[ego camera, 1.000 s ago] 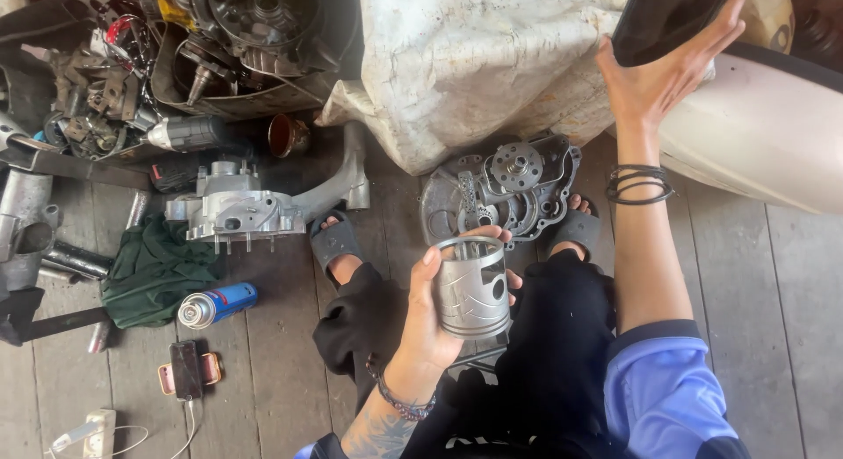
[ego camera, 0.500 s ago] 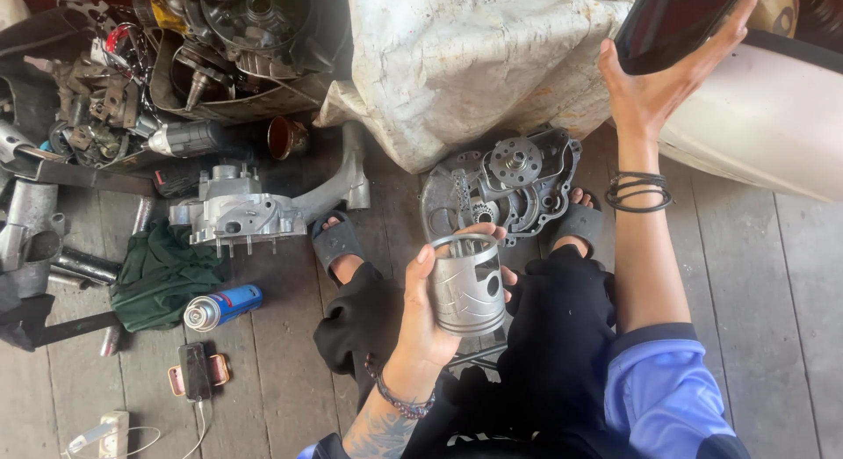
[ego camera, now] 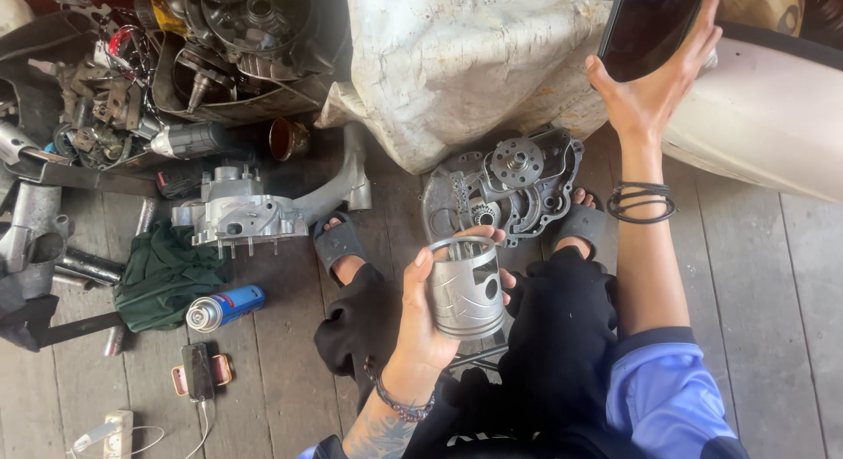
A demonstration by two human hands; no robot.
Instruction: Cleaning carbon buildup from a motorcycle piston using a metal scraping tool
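The left hand was wrapped around a metal piston, holding it upright over the lap, open end up for viewing; the right hand gripped a dark phone raised above the engine casing on the floor.

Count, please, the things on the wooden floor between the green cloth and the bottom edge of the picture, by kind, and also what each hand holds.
Spray can: 1
Phone on the floor: 1
White plug adapter: 1
Piston, held in the left hand: 1
Dark phone, held up by the right hand: 1
Total: 5
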